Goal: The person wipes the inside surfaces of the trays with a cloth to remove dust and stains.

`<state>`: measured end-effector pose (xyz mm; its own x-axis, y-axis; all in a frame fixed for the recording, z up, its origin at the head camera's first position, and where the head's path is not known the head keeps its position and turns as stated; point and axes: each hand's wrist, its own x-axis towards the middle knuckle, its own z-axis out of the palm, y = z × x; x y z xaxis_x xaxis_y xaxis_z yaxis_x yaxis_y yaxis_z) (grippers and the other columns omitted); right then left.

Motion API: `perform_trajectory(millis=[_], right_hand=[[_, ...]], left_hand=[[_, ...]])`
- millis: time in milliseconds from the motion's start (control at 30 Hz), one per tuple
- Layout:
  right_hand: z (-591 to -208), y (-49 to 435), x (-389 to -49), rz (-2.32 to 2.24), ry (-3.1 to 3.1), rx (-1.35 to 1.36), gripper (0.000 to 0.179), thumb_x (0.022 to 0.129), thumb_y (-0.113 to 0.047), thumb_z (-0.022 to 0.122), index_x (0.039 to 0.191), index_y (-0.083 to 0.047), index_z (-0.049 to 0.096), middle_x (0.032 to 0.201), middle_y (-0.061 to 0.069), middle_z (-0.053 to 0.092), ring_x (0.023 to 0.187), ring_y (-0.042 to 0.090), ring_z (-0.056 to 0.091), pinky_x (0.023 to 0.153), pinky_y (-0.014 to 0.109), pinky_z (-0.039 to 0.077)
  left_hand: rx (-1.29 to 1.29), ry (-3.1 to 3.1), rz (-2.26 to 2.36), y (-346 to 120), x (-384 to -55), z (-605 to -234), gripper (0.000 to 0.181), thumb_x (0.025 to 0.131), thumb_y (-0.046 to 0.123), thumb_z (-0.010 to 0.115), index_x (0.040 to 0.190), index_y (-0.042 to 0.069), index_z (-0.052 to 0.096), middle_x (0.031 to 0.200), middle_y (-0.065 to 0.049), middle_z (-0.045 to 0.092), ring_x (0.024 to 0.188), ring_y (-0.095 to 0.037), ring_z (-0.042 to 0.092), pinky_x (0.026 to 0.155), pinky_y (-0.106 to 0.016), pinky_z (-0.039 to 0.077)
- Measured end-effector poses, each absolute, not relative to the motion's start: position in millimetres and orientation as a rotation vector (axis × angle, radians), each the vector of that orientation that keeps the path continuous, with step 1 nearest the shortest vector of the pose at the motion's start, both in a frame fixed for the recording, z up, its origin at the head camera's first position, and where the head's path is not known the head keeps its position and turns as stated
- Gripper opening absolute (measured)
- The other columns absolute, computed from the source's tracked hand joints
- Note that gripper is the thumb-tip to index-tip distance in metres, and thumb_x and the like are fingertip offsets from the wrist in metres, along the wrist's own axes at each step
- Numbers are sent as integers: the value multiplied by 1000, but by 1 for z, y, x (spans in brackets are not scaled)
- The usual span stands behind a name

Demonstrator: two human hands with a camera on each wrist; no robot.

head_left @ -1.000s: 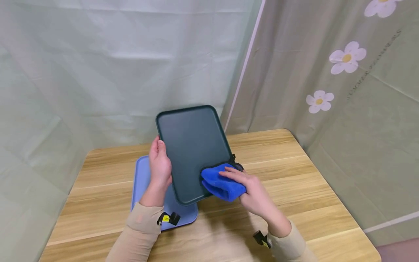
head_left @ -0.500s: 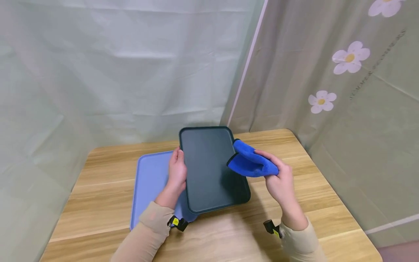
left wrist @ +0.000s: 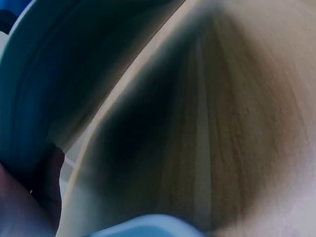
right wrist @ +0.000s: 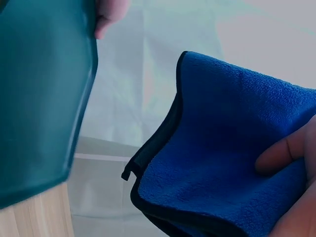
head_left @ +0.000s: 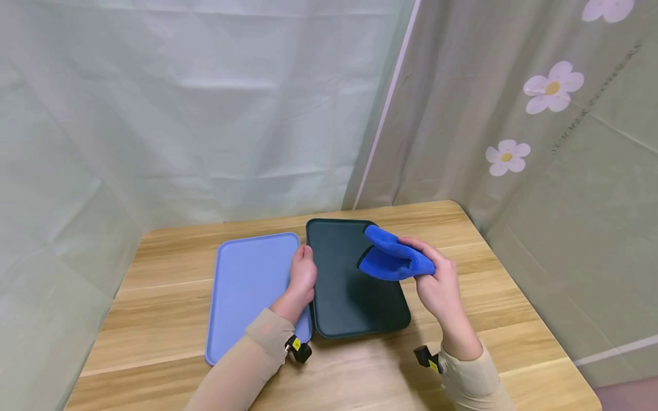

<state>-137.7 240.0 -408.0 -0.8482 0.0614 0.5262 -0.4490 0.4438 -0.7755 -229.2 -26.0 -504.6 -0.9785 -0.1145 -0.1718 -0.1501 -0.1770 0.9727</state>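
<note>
My left hand (head_left: 303,277) grips the left edge of a dark green rectangular tray (head_left: 341,302), seen from above in the head view. In the left wrist view the tray's underside (left wrist: 74,64) is raised over the table, with its shadow on the wood. A blue cloth (head_left: 390,257) with black edging is pinched in my right hand (head_left: 442,285), folded over and held above the tray's right side. The right wrist view shows the cloth (right wrist: 222,143) apart from the tray (right wrist: 44,108). Left of the green tray lies a light blue tray (head_left: 252,279), partly covered by my left forearm.
The wooden table (head_left: 154,319) carries the blue tray. Pale curtains (head_left: 231,114) hang behind it, and a curtain with flowers (head_left: 576,228) hangs along the right side. Small black cameras (head_left: 300,349) are strapped at both wrists.
The green tray has come down and moved right, beside the blue tray, with my left hand still on its edge. My right hand has lifted the cloth off the tray and moved right.
</note>
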Motion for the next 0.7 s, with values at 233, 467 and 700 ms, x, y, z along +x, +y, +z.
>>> perform_trajectory(millis=[233, 467, 700], right_hand=[[-409, 244, -137, 1378, -2222, 295, 62, 89, 22, 49, 125, -18, 80, 122, 2, 78, 114, 22, 72, 95, 18, 51], [-411, 249, -139, 1372, -2265, 273, 55, 94, 18, 51, 127, -16, 79, 123, 6, 77, 112, 25, 72, 88, 21, 52], [-413, 253, -141, 1349, -2298, 286, 53, 96, 16, 50, 127, -16, 79, 124, 8, 77, 111, 29, 72, 85, 22, 51]], left_hand=[[-339, 2087, 2299, -19, -231, -508, 57, 119, 22, 32, 166, -9, 21, 173, -26, 21, 161, -41, 16, 130, -51, 17], [-302, 2064, 2196, -17, -228, -500, 69, 116, 28, 40, 169, -5, 9, 176, -23, 11, 162, -38, 9, 130, -51, 12], [-370, 2046, 2123, -13, -220, -493, 83, 111, 26, 48, 169, -1, -4, 178, -18, -7, 163, -32, -7, 131, -49, 2]])
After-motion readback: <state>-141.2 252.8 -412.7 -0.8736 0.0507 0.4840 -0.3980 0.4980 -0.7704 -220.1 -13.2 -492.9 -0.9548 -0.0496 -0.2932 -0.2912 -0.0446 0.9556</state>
